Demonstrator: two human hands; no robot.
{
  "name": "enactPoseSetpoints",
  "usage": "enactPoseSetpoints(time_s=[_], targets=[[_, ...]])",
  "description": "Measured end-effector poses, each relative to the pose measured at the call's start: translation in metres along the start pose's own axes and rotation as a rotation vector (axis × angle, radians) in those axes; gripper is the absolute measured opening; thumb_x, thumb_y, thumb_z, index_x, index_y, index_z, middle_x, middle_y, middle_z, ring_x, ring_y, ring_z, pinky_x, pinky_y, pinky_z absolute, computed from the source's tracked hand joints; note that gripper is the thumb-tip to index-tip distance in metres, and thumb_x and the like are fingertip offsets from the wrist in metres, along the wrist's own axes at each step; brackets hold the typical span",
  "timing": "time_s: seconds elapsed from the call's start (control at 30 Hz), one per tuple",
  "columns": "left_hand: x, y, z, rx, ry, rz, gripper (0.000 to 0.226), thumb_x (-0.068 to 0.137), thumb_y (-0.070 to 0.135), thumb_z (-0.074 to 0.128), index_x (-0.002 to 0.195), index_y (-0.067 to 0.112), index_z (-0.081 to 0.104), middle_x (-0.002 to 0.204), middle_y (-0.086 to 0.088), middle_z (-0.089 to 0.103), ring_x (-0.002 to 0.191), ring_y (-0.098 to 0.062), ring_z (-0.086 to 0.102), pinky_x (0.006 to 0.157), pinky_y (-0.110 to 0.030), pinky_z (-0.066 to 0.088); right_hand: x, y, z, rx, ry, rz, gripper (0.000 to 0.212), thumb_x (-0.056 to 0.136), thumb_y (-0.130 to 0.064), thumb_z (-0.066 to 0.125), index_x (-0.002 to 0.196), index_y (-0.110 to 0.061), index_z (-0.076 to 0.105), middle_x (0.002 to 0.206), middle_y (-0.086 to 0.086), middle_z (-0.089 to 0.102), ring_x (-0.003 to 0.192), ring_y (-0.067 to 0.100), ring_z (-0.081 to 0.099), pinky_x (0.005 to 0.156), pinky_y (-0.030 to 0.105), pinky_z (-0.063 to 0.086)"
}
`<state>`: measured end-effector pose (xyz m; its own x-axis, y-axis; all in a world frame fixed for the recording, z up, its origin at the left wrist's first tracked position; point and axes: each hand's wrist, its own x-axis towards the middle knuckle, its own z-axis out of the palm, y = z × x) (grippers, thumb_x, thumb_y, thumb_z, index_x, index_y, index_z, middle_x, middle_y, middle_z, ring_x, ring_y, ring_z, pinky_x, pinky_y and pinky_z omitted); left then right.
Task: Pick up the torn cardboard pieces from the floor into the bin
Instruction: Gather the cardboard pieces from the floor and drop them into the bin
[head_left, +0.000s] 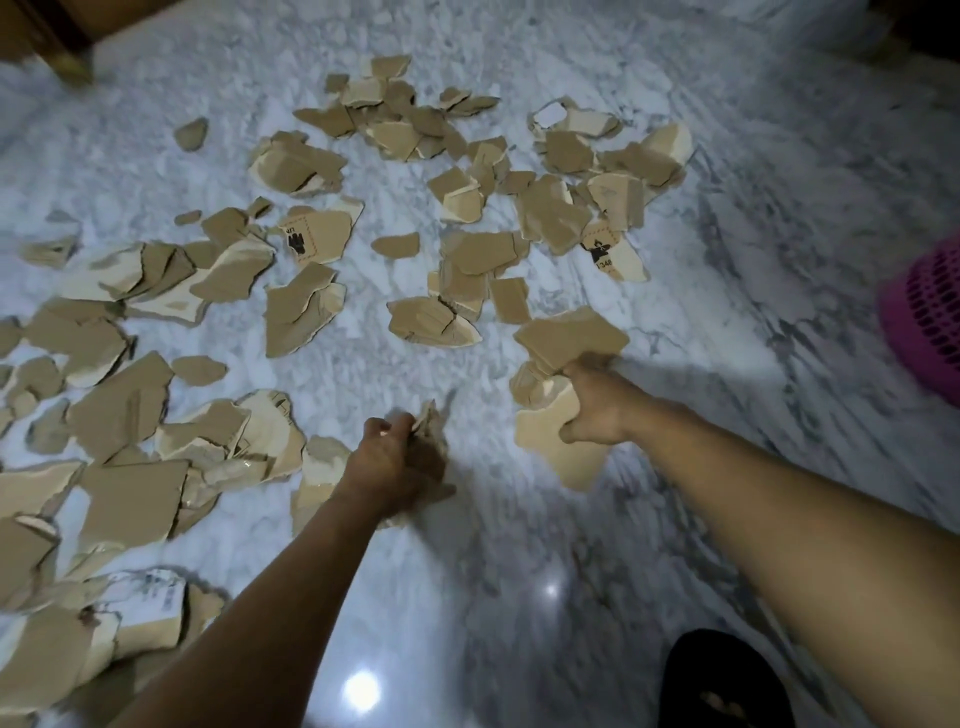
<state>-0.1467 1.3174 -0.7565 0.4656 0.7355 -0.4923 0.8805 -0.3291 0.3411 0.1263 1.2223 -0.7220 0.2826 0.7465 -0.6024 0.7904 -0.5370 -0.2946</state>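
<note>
Several torn brown cardboard pieces lie scattered over the white marble floor, thickest at the left and the far middle. My right hand grips a stack of cardboard pieces held a little above the floor. My left hand holds a small bunch of cardboard scraps low over the floor; motion blur hides its fingers. A pink perforated bin stands at the right edge, partly cut off by the frame.
A brown wooden furniture leg stands at the far left corner. My dark foot shows at the bottom right. Bare marble lies between my arms and toward the bin.
</note>
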Motion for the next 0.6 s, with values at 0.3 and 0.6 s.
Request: enactPoseSetpoints(time_s=[0.3,0.6], targets=[[0.009,-0.001,0.016,0.158,0.034,-0.164,0.038,0.072,0.028,0.08,0.106,0.02,0.065,0.096,-0.007,0.07,0.089,-0.026,0.069,0.071,-0.031,0.054,0.008,-0.021,0.045,-0.177,0.148,-0.132,0.059,0.085,-0.033,0.072,0.124,-0.013,0.032,0.124,0.01,0.05,0.098,0.031,0.054,0.065,0.037,0.041],[-0.02,-0.034,-0.007,-0.355,0.043,-0.395,0.044,0.064,0.049,0.085,0.097,0.019,0.078,0.09,-0.005,0.076,0.092,-0.022,0.07,0.078,-0.03,0.054,0.026,-0.034,-0.016,-0.226,-0.08,-0.211,0.085,0.074,-0.061,0.071,0.133,-0.013,0.031,0.125,0.006,0.045,0.109,0.029,0.052,0.084,0.04,0.051]])
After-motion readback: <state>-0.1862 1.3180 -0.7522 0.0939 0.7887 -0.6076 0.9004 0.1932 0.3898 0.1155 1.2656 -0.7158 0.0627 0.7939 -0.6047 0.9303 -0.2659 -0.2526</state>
